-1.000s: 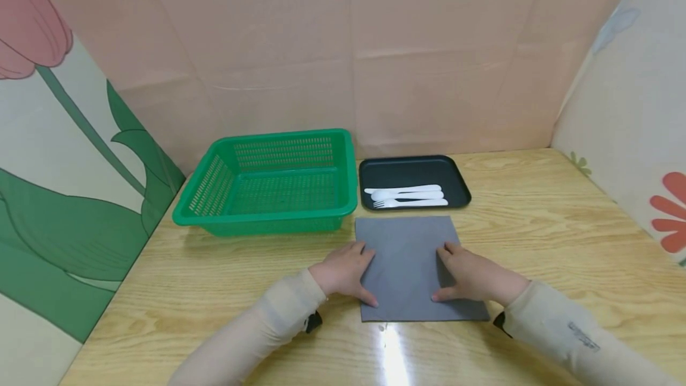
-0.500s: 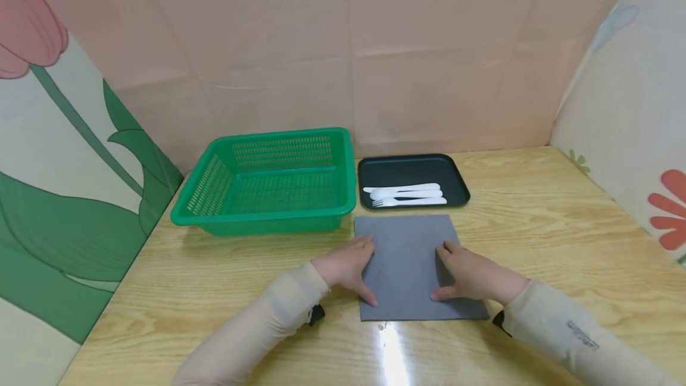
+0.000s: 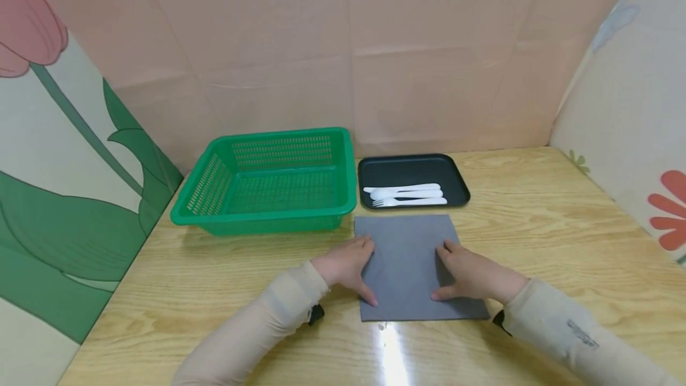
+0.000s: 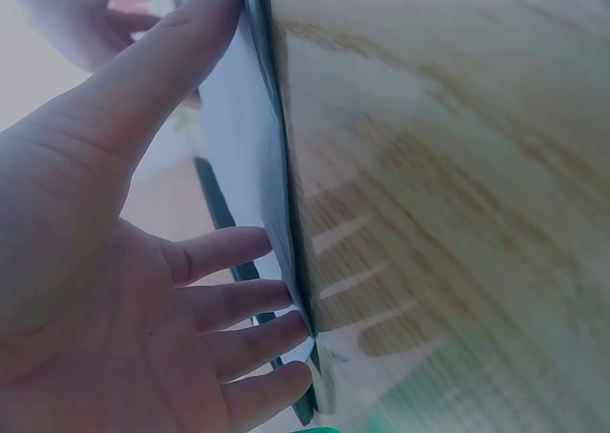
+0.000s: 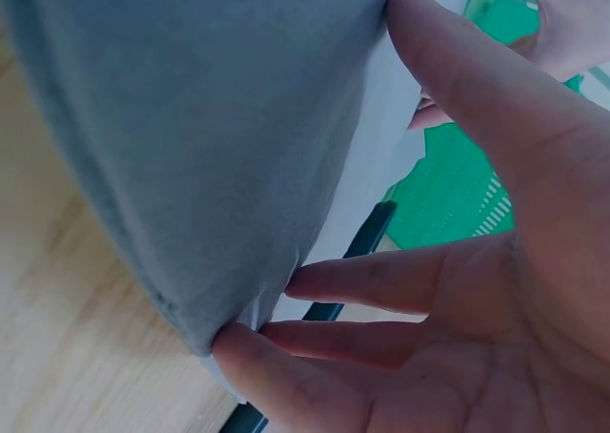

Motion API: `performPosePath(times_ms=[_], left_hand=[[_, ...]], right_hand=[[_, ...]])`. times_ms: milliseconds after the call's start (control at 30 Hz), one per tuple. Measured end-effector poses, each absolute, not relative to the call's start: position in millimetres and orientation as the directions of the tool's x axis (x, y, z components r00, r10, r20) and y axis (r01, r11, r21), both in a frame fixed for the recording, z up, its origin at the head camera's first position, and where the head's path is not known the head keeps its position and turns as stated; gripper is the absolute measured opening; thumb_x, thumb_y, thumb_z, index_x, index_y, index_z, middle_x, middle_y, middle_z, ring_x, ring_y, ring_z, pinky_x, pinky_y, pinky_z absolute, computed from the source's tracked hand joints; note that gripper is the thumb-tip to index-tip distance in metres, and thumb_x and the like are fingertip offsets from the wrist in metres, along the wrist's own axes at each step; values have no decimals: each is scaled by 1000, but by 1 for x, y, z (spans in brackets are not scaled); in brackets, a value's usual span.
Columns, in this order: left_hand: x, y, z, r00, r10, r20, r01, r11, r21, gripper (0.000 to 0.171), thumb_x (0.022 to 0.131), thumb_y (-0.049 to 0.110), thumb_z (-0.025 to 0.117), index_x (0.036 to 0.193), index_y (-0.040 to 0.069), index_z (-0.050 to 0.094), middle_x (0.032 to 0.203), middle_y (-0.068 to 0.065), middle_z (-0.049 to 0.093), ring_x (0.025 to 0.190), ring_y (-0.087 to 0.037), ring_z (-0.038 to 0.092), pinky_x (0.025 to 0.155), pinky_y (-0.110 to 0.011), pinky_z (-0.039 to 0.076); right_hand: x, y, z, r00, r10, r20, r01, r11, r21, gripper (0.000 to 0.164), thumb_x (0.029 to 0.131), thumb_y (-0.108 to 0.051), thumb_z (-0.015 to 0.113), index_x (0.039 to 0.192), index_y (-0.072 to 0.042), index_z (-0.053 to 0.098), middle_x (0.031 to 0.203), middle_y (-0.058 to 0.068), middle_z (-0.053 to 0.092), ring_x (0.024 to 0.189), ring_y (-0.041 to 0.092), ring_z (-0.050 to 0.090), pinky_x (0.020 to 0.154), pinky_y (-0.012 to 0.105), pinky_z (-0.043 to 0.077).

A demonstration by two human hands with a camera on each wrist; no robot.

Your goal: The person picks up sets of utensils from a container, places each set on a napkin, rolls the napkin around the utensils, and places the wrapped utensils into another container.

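A grey square cloth [image 3: 404, 267] lies flat on the wooden table in front of the person. At its left edge rests the left hand [image 3: 344, 264], thumb and fingers spread, fingertips touching the cloth. Opposite, the right hand [image 3: 471, 273] has its thumb and fingertips pressed on the cloth's right part. In the left wrist view, nearly straight fingers [image 4: 257, 342] meet the cloth's edge [image 4: 276, 137]. The right wrist view shows the fingertips denting the soft cloth [image 5: 210, 156], which slopes away toward its outer edge.
Behind the cloth stands a black tray [image 3: 409, 170] holding a white plastic knife [image 3: 402, 187], spoon [image 3: 409, 195] and fork [image 3: 412, 202]. A green perforated basket [image 3: 268, 218] sits to its left at the back. A pink-covered wall [image 3: 278, 46] bounds the wooden table [image 3: 541, 213].
The left hand has shifted very slightly on the cloth's left edge. The right hand and the cloth look the same; the head view has tilted a touch.
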State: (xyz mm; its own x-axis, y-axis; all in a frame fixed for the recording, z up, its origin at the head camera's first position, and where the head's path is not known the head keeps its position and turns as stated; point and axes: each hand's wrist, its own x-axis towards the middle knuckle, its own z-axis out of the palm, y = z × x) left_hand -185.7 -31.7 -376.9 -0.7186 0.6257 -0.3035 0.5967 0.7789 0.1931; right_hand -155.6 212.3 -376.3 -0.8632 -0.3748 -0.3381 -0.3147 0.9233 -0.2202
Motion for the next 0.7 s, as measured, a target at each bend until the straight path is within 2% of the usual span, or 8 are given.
performPosePath(times_ms=[100,200,333,533,700], left_hand=[[-185,-32,-377,-717,635,-287,610,771,183,94,61,58,79,129,5,42,141,-13,43,130,-23,43,111,-29,33],[-184,-33,-378,-716,646,-266,627,762,164,88,60,59,79,122,6,45,130,-9,50,118,-20,51,104,-28,40],[-183,-33,-378,-719,652,-240,641,756,132,83,59,61,78,115,8,47,117,-4,53,104,-16,53,95,-26,44],[-180,-32,-377,-727,642,-242,639,762,100,86,60,64,76,119,8,48,119,-4,54,104,-15,54,94,-26,44],[-176,-32,-374,-728,643,-236,651,757,56,85,61,65,74,118,8,49,114,-4,56,100,-14,54,90,-25,46]], right_hand=[[-157,213,-376,-863,-363,-352,-297,927,-228,103,67,-56,75,131,16,40,137,42,31,125,53,38,100,58,36],[-159,213,-376,-862,-354,-363,-282,930,-237,103,66,-54,76,132,16,39,138,42,30,126,53,37,101,58,35],[-160,214,-376,-859,-361,-362,-281,925,-256,103,66,-51,78,132,16,38,139,42,29,126,53,36,101,59,34],[-162,215,-375,-854,-384,-350,-299,914,-273,103,64,-48,80,132,17,37,138,42,29,126,54,35,102,59,34],[-164,217,-375,-849,-405,-340,-314,903,-291,105,62,-46,82,131,18,36,138,42,29,127,53,34,103,58,33]])
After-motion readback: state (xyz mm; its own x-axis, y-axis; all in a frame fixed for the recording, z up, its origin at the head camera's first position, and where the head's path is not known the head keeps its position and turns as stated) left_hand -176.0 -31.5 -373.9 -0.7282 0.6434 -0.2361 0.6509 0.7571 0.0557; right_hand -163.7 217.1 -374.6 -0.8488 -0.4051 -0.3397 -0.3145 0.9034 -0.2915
